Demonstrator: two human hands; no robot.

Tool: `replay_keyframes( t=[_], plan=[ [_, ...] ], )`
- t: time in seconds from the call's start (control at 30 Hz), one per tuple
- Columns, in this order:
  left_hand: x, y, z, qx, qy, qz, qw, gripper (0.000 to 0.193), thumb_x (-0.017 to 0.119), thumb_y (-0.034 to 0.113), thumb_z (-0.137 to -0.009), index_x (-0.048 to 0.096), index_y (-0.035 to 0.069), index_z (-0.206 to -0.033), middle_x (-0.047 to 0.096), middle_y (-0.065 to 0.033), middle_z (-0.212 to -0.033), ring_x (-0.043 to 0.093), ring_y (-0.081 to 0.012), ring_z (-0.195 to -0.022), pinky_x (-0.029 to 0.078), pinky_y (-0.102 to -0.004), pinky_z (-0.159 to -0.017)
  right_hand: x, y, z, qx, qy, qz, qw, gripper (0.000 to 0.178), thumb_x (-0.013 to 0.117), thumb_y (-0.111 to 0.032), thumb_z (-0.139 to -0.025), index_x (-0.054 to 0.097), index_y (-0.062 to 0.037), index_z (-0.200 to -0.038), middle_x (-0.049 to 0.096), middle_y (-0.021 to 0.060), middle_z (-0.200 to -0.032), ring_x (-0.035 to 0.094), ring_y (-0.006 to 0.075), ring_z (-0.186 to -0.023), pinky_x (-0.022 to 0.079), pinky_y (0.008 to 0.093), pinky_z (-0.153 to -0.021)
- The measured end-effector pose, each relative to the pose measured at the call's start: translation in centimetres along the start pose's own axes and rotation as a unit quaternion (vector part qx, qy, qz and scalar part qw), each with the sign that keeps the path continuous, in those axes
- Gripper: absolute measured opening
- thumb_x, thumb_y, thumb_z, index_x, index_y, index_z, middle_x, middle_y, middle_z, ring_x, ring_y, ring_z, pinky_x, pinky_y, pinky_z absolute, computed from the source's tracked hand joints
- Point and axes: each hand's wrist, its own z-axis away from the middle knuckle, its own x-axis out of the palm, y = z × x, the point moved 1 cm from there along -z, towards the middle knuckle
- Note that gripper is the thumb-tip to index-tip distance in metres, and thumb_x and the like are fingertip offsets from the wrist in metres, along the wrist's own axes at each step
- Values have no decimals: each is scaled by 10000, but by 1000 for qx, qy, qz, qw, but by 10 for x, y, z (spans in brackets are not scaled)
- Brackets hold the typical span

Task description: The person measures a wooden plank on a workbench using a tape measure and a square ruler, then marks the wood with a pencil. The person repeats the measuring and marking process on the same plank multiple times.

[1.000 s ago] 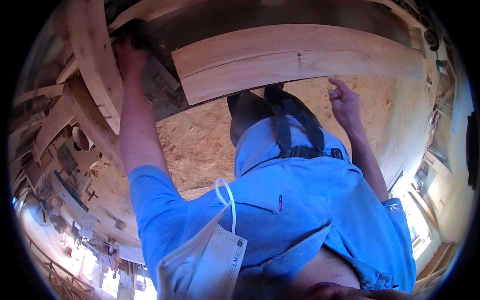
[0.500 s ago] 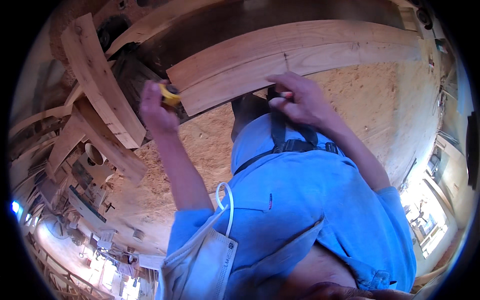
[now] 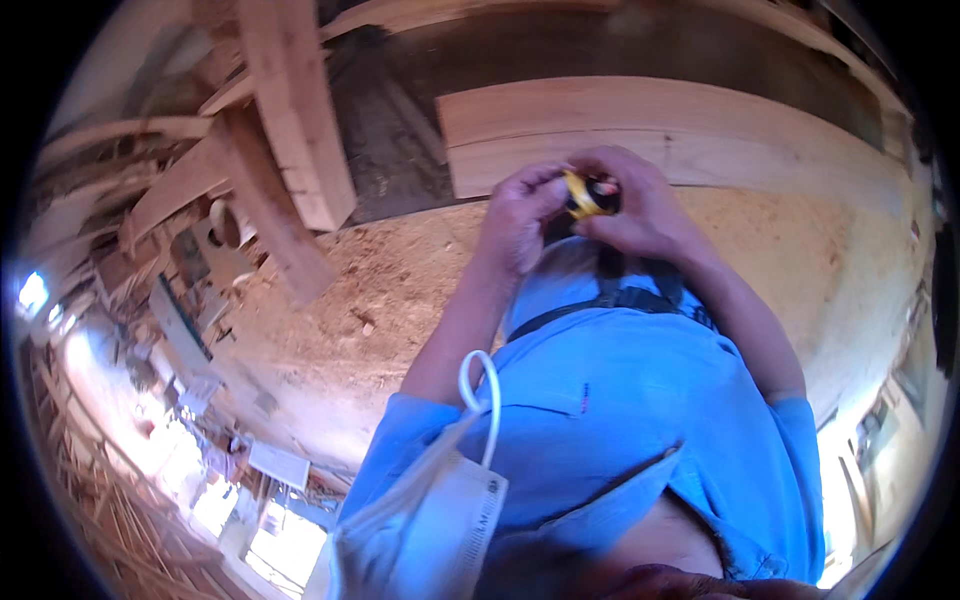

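Observation:
A yellow and black tape measure (image 3: 577, 196) is gripped in my left hand (image 3: 518, 218), in front of my waist. Curled fingers of my right hand (image 3: 645, 205) meet it from the other side. A small red-tipped thing (image 3: 608, 187) shows within the right hand, mostly hidden, so I cannot tell its kind. Just beyond both hands lies a pale wooden board (image 3: 560, 115), with a dark line along its length.
Thick timber pieces (image 3: 290, 120) lean at the left of the board. Sawdust (image 3: 400, 270) covers the floor. A white face mask (image 3: 430, 520) hangs by its loop before my blue shirt (image 3: 620, 400). More wood (image 3: 110, 500) is stacked at the lower left.
My left hand has brought the tape measure rightward from the board's left end to my right hand. The hands were apart and now meet. The whole view has shifted.

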Motion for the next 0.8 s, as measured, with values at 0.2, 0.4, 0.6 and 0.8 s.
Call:
replay_keyframes(
  t=[0.2,0.4,0.6,0.8],
  plan=[
    [-8,9,-2,26,12,-197,980,233,695,123,-930,691,-5,-1125,690,-75,-1052,637,-148,-941,510,-287,-894,-6,-2,-2,-11,-55,-19,998,593,812,-129,-592,671,-66,-1165,664,141,-1113,635,323,-1085,526,406,-944],
    [-55,52,-23,146,192,-258,936,269,606,285,-1011,706,37,-1042,680,-31,-908,611,-144,-857,493,-303,-801,-48,25,1,16,6,158,987,549,735,-90,-648,724,-149,-1194,606,120,-991,623,310,-993,524,406,-893],
    [-130,80,-76,127,293,-301,898,248,626,234,-999,709,3,-1034,681,-40,-924,603,-134,-849,482,-293,-772,-135,94,18,44,87,322,942,539,692,-77,-684,737,-196,-1208,609,107,-1013,613,303,-1006,521,396,-872],
    [-117,62,-96,156,341,-407,833,259,648,186,-972,699,-50,-1066,691,-79,-959,619,-157,-882,495,-308,-815,-140,109,15,56,110,403,907,566,664,-34,-682,725,-200,-1219,599,72,-1044,620,261,-1016,524,374,-879]
  ],
)
